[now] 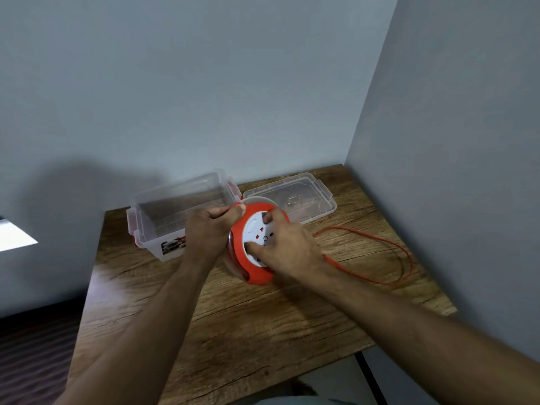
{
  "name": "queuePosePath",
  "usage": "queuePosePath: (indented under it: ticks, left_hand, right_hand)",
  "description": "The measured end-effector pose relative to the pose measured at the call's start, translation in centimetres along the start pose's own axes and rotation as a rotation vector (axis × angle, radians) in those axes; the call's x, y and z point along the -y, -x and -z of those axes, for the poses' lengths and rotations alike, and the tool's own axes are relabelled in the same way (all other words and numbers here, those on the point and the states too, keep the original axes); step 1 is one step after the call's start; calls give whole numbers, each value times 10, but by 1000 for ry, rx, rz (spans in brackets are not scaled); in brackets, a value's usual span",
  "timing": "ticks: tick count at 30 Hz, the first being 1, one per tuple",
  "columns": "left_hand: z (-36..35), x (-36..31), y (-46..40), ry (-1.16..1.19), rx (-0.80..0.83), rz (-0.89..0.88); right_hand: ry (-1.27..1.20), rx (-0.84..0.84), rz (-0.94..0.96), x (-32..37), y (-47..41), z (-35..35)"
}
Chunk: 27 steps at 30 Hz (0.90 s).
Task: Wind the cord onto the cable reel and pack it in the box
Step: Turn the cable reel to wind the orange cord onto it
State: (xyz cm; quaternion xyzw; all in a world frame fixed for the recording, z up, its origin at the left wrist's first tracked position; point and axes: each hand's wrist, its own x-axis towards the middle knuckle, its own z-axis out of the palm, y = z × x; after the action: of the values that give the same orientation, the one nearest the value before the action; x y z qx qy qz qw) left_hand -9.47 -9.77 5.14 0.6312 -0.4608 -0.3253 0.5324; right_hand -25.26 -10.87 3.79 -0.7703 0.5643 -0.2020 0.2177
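Mid-wind on the cable reel, cord only partly in.

So I've got the reel tilted up just above the tabletop, right in front of the clear box. My left hand is curled round the red rim, thumb up top, and my right hand has its fingertips pressed into the white socket face to turn it. There's a long loop of orange cord lying off to the right, so I'd say plenty is left to wind. Tip to self: hold the rim steady, turn the face in short even twists, and let the slack feed in flat so it doesn't kink or snag on the table edge. The lid sits just beside the box, which is open and ready. Wood-grain top pushed into a corner of plain grey walls.
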Motion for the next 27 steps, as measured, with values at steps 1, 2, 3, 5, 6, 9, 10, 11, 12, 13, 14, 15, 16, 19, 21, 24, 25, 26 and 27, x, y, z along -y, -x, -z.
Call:
queuePosePath:
  ticks: [1, 2, 3, 5, 6, 9, 10, 11, 12, 13, 14, 15, 16, 19, 21, 24, 25, 26, 27]
  left_hand:
    - [0, 0, 0, -7, -6, -15]
    - [0, 1, 1, -12, -1, -21]
    - [1, 3, 1, -11, 11, -14]
    - [6, 9, 0, 14, 48, 23]
    - [8, 11, 0, 27, 63, 44]
    - [13, 16, -2, 57, 101, 104]
    - [15, 16, -3, 67, 127, 129]
    - [17, 16, -5, 78, 162, 155]
    - [18, 15, -5, 84, 199, 177]
    - [19, 13, -7, 79, 231, 192]
    - [20, 13, -7, 62, 253, 199]
    - [21, 11, -8, 43, 265, 199]
    - [20, 11, -8, 22, 272, 193]
    - [18, 10, -7, -3, 277, 171]
    - [16, 11, -7, 4, 266, 163]
    - [14, 17, -4, -22, 239, 147]
    - [15, 19, -3, -18, 222, 140]
    - [15, 20, -2, -5, 203, 135]
    - [15, 20, -1, 6, 186, 127]
  right_hand:
    - [-71, 26, -50, 0, 1, -3]
    - [-128, 50, -86, 0, 2, -4]
    - [-162, 68, -103, -2, 3, -4]
    - [-98, 62, -24, -6, 8, 3]
    - [11, 30, 91, -10, 9, 8]
    - [433, 65, 576, -29, 8, 26]
    - [542, 140, 693, -35, 7, 30]
    - [606, 188, 777, -40, 5, 32]
    - [631, 208, 833, -43, 4, 33]
    - [651, 226, 862, -42, 4, 34]
    - [686, 258, 869, -40, 3, 34]
    - [732, 299, 860, -38, 2, 32]
    - [764, 352, 830, -35, 2, 31]
    - [765, 371, 764, -25, 3, 27]
    - [755, 338, 751, -20, 3, 22]
    - [771, 335, 746, -16, 3, 19]
    - [784, 331, 739, -14, 2, 20]
    - [798, 327, 730, -13, 2, 20]
    - [799, 320, 716, -11, 3, 20]
